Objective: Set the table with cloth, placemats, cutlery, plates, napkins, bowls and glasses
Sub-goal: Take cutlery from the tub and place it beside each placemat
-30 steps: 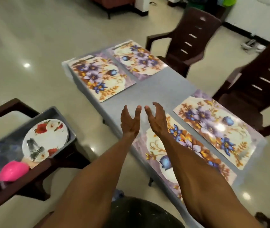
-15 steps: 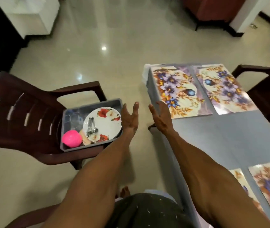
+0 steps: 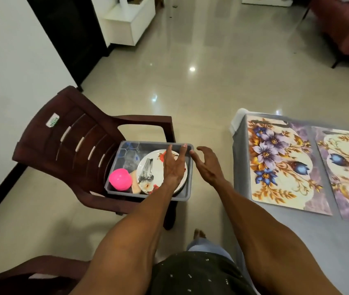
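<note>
A grey tray [image 3: 114, 189] sits on a brown chair [image 3: 67, 141]; at its near-left corner lies a pink bowl [image 3: 120, 179]. The cutlery [image 3: 147, 170] rests on the floral plates [image 3: 158, 182], long axis running near to far (handles toward the far edge). The left hand [image 3: 174, 167], fingers spread, hovers over the plates. The right hand [image 3: 206, 165], open, hangs just beside the tray's right edge. Two placemats [image 3: 280, 165] lie along the table's [image 3: 297, 241] far edge.

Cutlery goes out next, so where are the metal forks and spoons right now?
The metal forks and spoons lie on the floral plate in the grey plastic tub on the brown chair, between the pink bowl and the left hand.
</note>
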